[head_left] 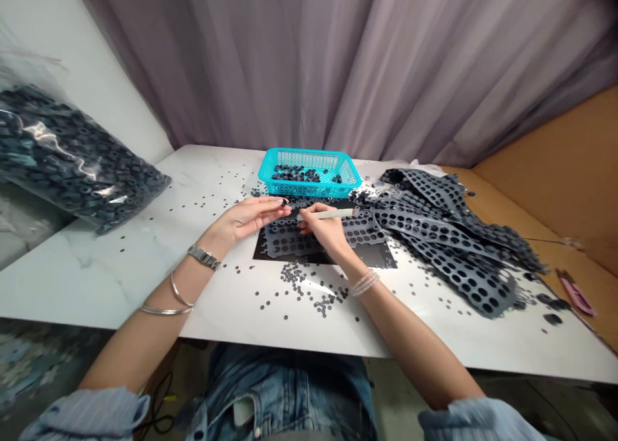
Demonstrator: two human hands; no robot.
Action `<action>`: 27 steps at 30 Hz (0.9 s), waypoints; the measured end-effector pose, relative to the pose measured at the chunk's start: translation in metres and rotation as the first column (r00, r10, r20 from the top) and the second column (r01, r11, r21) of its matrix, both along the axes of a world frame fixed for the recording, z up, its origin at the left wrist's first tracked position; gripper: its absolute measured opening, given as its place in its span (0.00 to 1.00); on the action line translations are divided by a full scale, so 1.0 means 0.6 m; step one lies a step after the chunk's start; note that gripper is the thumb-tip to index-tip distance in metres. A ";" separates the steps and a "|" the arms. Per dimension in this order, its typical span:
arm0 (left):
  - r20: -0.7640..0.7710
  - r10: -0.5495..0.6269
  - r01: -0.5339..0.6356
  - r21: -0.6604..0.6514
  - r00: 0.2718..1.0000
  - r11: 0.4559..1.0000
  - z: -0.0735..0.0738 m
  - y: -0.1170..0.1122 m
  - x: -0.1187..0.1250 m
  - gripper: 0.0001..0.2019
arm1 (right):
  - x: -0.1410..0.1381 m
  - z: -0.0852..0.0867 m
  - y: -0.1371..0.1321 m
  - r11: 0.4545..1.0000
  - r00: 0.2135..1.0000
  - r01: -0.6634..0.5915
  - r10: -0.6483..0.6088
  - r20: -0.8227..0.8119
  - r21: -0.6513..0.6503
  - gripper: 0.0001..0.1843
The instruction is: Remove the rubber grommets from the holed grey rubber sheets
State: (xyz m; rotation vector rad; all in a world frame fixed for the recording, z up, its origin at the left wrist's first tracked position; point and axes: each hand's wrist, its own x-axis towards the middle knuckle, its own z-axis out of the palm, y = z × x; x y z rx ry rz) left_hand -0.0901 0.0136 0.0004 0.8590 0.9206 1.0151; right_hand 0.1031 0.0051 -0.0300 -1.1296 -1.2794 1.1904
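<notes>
My left hand pinches a small black rubber ring between thumb and fingertips, palm turned partly up. In my right hand is a white pen-like tool; its tip points left, near the left fingertips. Below both hands, a dark grey moulded rubber sheet with rows of round holes lies on a black mat. The right hand partly covers the sheet. Small dark discs are scattered on the table in front of the mat.
Behind the mat stands a turquoise basket with black rings inside. Perforated rubber sheets pile up at right, near a pink-handled cutter. A clear bag of black parts rests at left on the white table. A curtain hangs behind.
</notes>
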 end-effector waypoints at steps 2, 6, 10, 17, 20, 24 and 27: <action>0.052 0.018 -0.017 -0.017 0.998 1.000 -0.005 0.001 0.000 0.02 | 0.000 -0.002 0.001 1.000 1.000 -0.004 0.004 -0.007 0.000 0.11; 0.097 0.053 -0.050 -0.034 0.994 0.998 -0.005 0.000 0.002 0.04 | -0.001 -0.004 0.001 1.000 1.000 -0.019 0.019 -0.016 -0.001 0.11; 0.161 0.017 -0.007 -0.068 0.987 0.998 0.005 -0.004 0.005 0.04 | -0.005 -0.008 -0.001 0.999 0.999 -0.047 0.047 -0.001 -0.012 0.10; 0.132 0.072 -0.061 -0.086 0.989 0.994 0.015 -0.004 -0.001 0.15 | -0.020 -0.021 -0.007 0.987 0.978 -0.163 0.162 0.136 -0.003 0.10; -0.168 0.078 -0.061 0.103 0.983 0.993 0.014 -0.005 0.000 0.08 | -0.026 -0.026 -0.007 0.982 0.962 -0.187 0.177 0.208 0.028 0.10; -0.305 -0.005 0.047 0.131 0.952 0.990 0.005 -0.005 0.002 0.06 | -0.030 -0.029 -0.006 0.985 0.965 -0.171 0.160 0.209 0.036 0.08; -0.222 -0.020 0.034 0.060 0.975 0.998 -0.003 -0.001 0.001 0.07 | -0.032 -0.030 -0.006 0.982 0.963 -0.184 0.171 0.206 0.044 0.09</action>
